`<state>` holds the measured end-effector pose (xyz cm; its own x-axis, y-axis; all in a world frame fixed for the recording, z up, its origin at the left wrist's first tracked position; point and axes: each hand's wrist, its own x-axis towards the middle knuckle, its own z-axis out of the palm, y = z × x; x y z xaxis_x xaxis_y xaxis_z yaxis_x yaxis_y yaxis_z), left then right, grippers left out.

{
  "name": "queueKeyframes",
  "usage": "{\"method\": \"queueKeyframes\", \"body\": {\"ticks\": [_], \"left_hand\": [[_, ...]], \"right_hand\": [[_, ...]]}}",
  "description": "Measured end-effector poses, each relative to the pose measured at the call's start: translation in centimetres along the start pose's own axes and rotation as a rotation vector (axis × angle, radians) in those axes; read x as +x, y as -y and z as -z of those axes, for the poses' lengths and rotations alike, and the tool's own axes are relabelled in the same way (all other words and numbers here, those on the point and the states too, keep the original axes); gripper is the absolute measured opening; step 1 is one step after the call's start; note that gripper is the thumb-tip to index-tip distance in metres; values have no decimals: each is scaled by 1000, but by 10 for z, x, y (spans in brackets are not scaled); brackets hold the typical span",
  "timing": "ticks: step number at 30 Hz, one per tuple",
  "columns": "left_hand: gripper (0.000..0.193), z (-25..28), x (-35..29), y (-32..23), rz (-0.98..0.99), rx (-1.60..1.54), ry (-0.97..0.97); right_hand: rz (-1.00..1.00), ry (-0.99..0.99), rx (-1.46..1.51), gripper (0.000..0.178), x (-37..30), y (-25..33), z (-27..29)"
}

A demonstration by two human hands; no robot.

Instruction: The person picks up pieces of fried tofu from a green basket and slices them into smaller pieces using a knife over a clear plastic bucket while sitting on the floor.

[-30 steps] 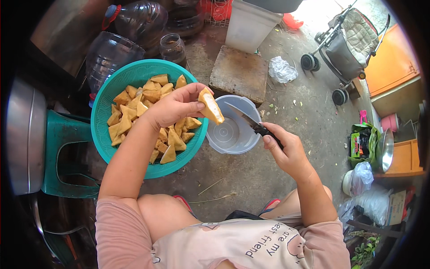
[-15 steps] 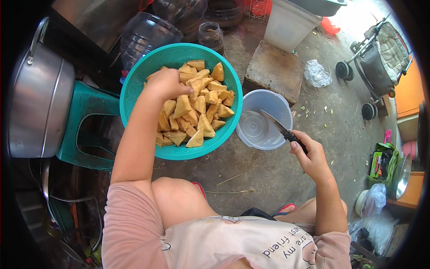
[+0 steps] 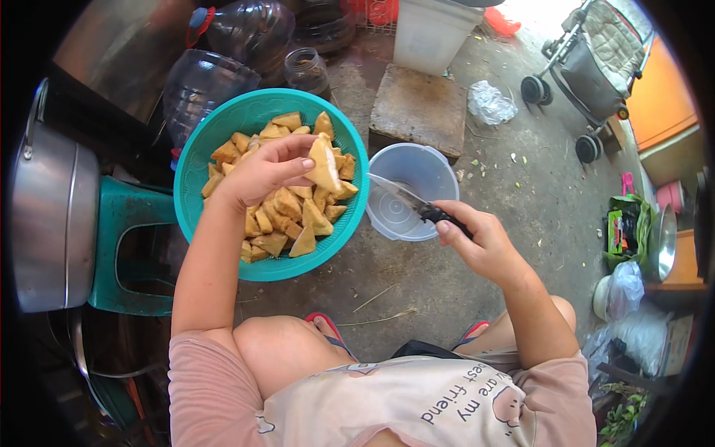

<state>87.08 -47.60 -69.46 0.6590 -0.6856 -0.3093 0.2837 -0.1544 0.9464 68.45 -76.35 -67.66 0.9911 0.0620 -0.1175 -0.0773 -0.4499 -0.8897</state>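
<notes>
A green plastic colander [image 3: 195, 246] holds a heap of golden fried tofu pieces [image 3: 279, 216], mostly triangular. Above the heap, my left hand [image 3: 268, 170] pinches one tofu triangle [image 3: 323, 165] between thumb and fingers; its pale cut side faces right. My right hand [image 3: 480, 238] grips the black handle of a knife [image 3: 406, 195]. The blade points up and to the left, over a clear plastic tub [image 3: 432, 221] that stands right of the colander. Blade and tofu piece are apart.
A green stool [image 3: 119, 231] with a large metal pot [image 3: 56, 223] stands at the left. Behind the tub sits a low wooden block [image 3: 418, 108]. Large clear bottles [image 3: 205, 86] and a jar [image 3: 306, 71] are behind the colander. A plastic bag [image 3: 491, 103] and a stroller [image 3: 596, 67] are farther right.
My left hand has come up from the heap with a tofu triangle pinched in it. My right hand has brought the knife left, closer to the colander. The view has shifted somewhat.
</notes>
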Motion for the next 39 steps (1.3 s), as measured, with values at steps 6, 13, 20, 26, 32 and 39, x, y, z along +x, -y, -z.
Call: {"method": "queueKeyframes", "body": {"ticks": [6, 13, 20, 26, 32, 39], "left_hand": [[43, -31, 17, 15, -39, -314, 206], [44, -43, 24, 25, -47, -293, 275], [39, -51, 27, 22, -54, -252, 282], [39, -56, 30, 24, -42, -224, 286], [39, -63, 36, 27, -44, -161, 314], [38, -67, 38, 29, -30, -160, 303]], "right_hand": [[75, -78, -112, 26, 3, 13, 0], [113, -90, -228, 27, -3, 18, 7], [107, -107, -306, 27, -6, 20, 9], [145, -136, -384, 26, -9, 20, 9], [196, -172, -524, 22, -8, 23, 2], [182, -157, -613, 20, -13, 26, 8]]}}
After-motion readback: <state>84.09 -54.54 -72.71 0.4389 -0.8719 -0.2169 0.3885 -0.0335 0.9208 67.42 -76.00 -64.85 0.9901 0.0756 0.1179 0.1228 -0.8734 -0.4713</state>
